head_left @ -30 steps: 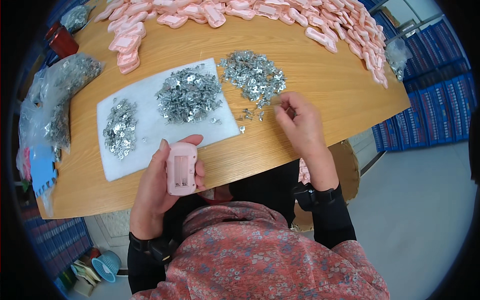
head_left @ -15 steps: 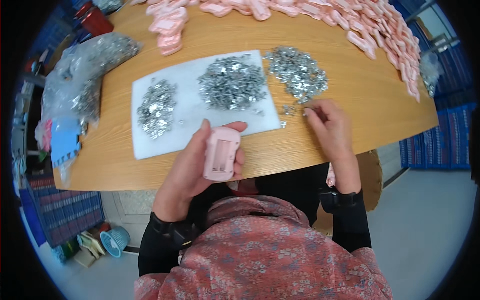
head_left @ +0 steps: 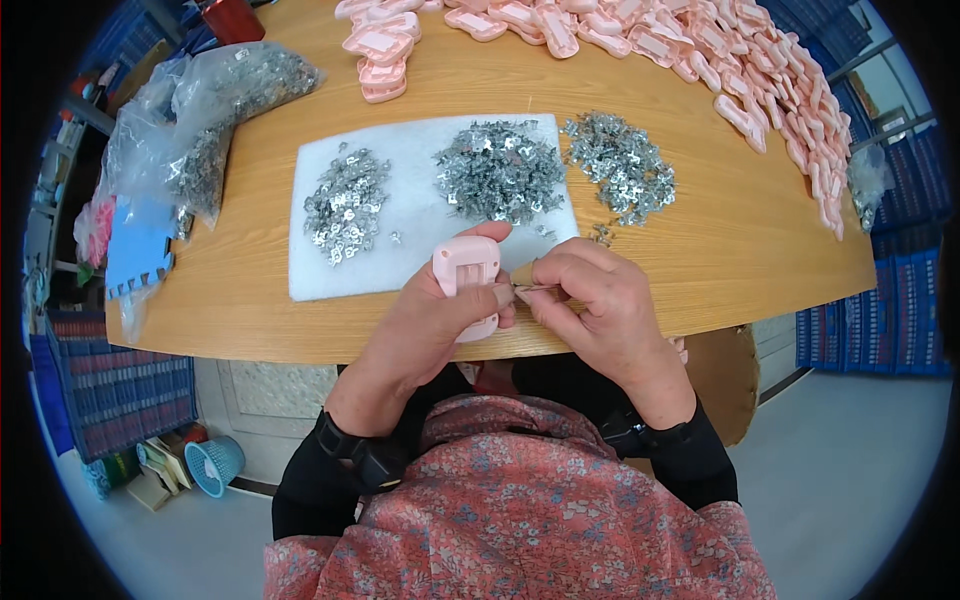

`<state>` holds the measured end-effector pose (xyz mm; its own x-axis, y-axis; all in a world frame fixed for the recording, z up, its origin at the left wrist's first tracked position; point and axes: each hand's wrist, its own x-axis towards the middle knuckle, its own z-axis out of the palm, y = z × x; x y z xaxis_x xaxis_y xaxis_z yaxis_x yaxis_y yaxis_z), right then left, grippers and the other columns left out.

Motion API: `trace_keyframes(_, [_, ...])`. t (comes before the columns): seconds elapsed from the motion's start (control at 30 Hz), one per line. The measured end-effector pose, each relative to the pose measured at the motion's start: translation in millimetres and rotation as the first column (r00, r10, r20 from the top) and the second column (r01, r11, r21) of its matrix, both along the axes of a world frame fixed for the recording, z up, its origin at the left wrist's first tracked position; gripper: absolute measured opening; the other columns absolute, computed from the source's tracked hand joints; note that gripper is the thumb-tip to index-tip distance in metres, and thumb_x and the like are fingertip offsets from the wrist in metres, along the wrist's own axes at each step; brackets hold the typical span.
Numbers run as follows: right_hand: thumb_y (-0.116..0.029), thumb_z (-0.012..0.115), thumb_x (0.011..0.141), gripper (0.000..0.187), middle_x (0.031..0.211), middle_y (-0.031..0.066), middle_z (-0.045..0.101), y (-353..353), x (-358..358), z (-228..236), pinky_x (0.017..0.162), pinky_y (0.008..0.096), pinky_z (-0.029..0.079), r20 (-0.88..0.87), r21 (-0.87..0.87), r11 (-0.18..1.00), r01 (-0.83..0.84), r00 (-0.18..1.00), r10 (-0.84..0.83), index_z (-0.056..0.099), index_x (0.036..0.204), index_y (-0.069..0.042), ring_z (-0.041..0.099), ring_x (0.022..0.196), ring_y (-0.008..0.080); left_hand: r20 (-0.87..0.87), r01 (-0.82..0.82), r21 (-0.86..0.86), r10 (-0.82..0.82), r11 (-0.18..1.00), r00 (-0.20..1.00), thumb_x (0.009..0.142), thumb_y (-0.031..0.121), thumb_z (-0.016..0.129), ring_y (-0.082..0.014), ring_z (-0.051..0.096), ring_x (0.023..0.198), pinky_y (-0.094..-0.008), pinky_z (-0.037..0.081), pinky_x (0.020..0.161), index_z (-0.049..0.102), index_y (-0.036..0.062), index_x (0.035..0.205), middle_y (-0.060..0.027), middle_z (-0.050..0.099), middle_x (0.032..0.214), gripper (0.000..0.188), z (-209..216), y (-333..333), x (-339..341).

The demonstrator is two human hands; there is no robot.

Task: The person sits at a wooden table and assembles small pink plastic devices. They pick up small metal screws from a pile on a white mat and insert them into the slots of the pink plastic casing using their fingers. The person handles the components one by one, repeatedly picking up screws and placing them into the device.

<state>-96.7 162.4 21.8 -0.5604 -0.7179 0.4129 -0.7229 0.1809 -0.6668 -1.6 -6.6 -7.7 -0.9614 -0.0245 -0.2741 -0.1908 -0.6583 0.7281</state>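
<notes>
My left hand [head_left: 415, 330] is wrapped round a pink plastic battery case [head_left: 468, 268], its recessed compartment facing up. The left thumb lies across the lower part of the case and covers some of the recess. Close against the case's right side, my right hand [head_left: 608, 305] pinches a small metal contact piece [head_left: 535, 288] between thumb and forefinger. Much of that piece is hidden by the fingertips. Just beyond the hands is a white foam sheet [head_left: 405, 265], bearing a large heap of metal contacts [head_left: 498, 172] and a smaller heap of metal pieces [head_left: 345, 205].
Another heap of metal pieces [head_left: 625, 165] lies on the wooden table [head_left: 740, 260], right of the foam. Many pink cases [head_left: 700, 45] are piled along the far and right edges. Left are plastic bags of metal parts [head_left: 205, 150], a blue foam mat [head_left: 140, 245] and a red container [head_left: 232, 18].
My right hand has come from beside the right-hand heap to the pink case, bringing a small metal piece. My left thumb has moved over the case. The view has shifted slightly.
</notes>
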Motion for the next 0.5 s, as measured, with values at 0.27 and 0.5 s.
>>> trace_keyframes(0.27, [-0.004,0.074,0.077,0.013,0.077,0.0088,0.061,-3.9,-1.3,-5.5,0.058,0.0369,0.049,-0.05,0.019,1.0,-0.012,0.999,0.013,0.065,0.087,-0.005,0.063,0.069,0.0276,0.016,0.006,-0.035,-0.005,0.999,1.0,0.084,-0.002,0.063,-0.0158,0.064,0.085,-0.0328,0.055,0.077,0.043,0.0046,0.142,-0.0046,0.059,0.1,0.062,-0.2,-2.1,1.1])
trace_keyframes(0.5, [-0.01,0.075,0.083,0.016,0.072,0.007,0.056,1.2,0.9,-1.9,0.056,0.0292,0.045,0.279,0.038,0.996,0.086,0.956,-0.093,0.063,0.089,-0.001,0.057,0.063,0.0151,-0.028,-0.058,-0.126,0.055,0.99,0.998,0.085,0.001,0.064,-0.0134,0.062,0.082,-0.0291,0.052,0.074,0.043,0.005,0.141,-0.0014,0.059,0.097,0.06,-3.5,-0.9,-0.9])
